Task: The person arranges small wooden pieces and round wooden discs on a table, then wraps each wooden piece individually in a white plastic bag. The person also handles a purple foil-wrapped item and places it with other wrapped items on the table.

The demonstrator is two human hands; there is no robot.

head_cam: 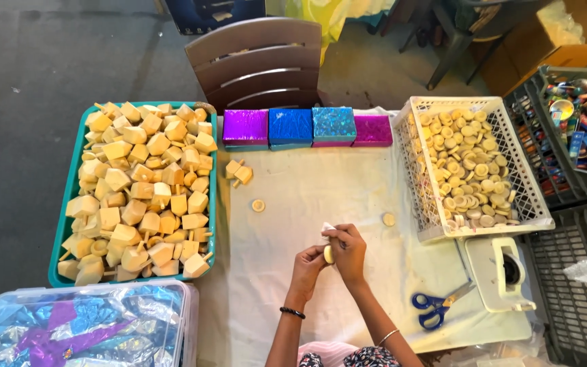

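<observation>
— Head camera, what did the grips show?

— Both hands met over the cloth-covered tabletop (307, 204). The left hand (309, 261) had its grip closed around a small pale disc (329, 254), pinched between thumb and fingers. The right hand (350, 253) pressed against it, its grip clamped on a scrap of white tape (327, 228) just above the disc.

— And nearby?

— Another loose disc (388, 219) lay just right of the grips, blue scissors (436, 307) lower right, a green tray (69, 224) of wooden pieces well left.
</observation>
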